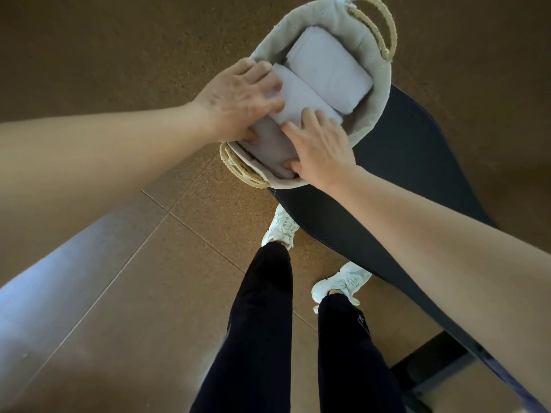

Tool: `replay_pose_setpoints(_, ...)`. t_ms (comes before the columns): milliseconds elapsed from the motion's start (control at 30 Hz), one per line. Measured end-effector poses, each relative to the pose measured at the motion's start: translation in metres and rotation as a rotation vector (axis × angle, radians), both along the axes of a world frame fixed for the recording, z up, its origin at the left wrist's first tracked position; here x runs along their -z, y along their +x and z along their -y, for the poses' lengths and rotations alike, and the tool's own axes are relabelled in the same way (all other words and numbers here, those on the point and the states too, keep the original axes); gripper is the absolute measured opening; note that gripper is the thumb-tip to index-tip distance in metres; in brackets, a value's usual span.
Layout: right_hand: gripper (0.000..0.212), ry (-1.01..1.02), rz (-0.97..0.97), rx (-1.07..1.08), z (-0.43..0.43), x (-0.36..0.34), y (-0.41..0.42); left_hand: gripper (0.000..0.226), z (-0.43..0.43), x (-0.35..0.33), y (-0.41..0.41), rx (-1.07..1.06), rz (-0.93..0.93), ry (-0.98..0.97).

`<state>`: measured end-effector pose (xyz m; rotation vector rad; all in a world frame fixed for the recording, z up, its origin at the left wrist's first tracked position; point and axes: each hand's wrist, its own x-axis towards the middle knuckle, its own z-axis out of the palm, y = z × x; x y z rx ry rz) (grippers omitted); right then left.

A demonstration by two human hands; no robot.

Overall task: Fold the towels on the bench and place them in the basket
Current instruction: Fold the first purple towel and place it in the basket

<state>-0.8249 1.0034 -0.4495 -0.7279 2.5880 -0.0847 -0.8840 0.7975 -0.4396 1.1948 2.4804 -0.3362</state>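
Near towel (298,96) part-covered, far basket handle (391,31) clipped (top edge), bench (411,162) end unseen

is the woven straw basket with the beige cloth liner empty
No, a far folded pale towel lies in the basket, and the left hand and right hand hold a nearer grey towel.

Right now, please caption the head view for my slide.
Left hand and right hand hold a folded towel in the basket, beside a second towel, on the bench.
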Motion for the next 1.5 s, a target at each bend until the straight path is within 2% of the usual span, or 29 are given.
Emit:
replay_pose_setpoints(67, 0.069, -0.015, -0.050, 0.014, -0.010, -0.001, -0.002, 0.091, 0.008, -0.002, -0.003, -0.027, 0.013, -0.009)
replay_pose_setpoints(133, 0.082, -0.020, 0.002, 0.046, -0.014, -0.003, -0.006, 0.108, 0.014, -0.006, -0.007, -0.031, 0.012, -0.067)
replay_pose_setpoints(300, 0.093, 0.065, 0.056, 0.070, -0.005, -0.001, -0.011, 0.125, 0.004, -0.002, -0.016, 0.010, -0.010, -0.153)
replay_pose_setpoints(433, 0.100, 0.191, 0.031, 0.047, 0.006, 0.006, -0.012, 0.124, -0.007, 0.003, -0.013, -0.034, -0.024, -0.166)
replay_pose_setpoints(600, 0.094, 0.250, 0.044, 0.023, 0.018, 0.003, -0.018, 0.108, -0.009, 0.005, -0.008, -0.064, -0.057, -0.116)
replay_pose_setpoints(733, 0.092, 0.168, 0.057, 0.077, 0.007, 0.000, -0.009, 0.116, -0.009, -0.002, -0.005, -0.118, 0.003, -0.095)
replay_pose_setpoints(833, 0.087, 0.027, 0.096, 0.158, -0.003, -0.013, 0.004, 0.109, -0.013, -0.016, 0.005, -0.210, 0.067, -0.116)
replay_pose_setpoints(900, 0.078, -0.132, 0.090, 0.236, -0.015, -0.024, 0.018, 0.093, -0.019, -0.027, 0.018, -0.303, 0.094, -0.054)
replay_pose_setpoints(1033, 0.043, -0.462, -0.057, 0.503, -0.048, -0.039, 0.067, 0.056, -0.039, -0.043, 0.055, -0.605, 0.259, 0.323)
replay_pose_setpoints(1133, 0.026, -0.596, -0.094, 0.725, -0.078, -0.048, 0.115, 0.035, -0.077, -0.060, 0.088, -0.768, 0.404, 0.506)
replay_pose_setpoints(1267, 0.014, -0.592, 0.023, 1.025, -0.130, -0.057, 0.181, 0.025, -0.146, -0.077, 0.144, -0.859, 0.642, 0.530)
replay_pose_setpoints(1400, 0.011, -0.594, 0.162, 1.339, -0.195, -0.057, 0.251, 0.022, -0.219, -0.076, 0.199, -0.822, 0.800, 0.494)
replay_pose_setpoints(1500, 0.010, -0.574, 0.192, 1.581, -0.254, -0.058, 0.301, 0.021, -0.280, -0.069, 0.235, -0.769, 0.902, 0.434)
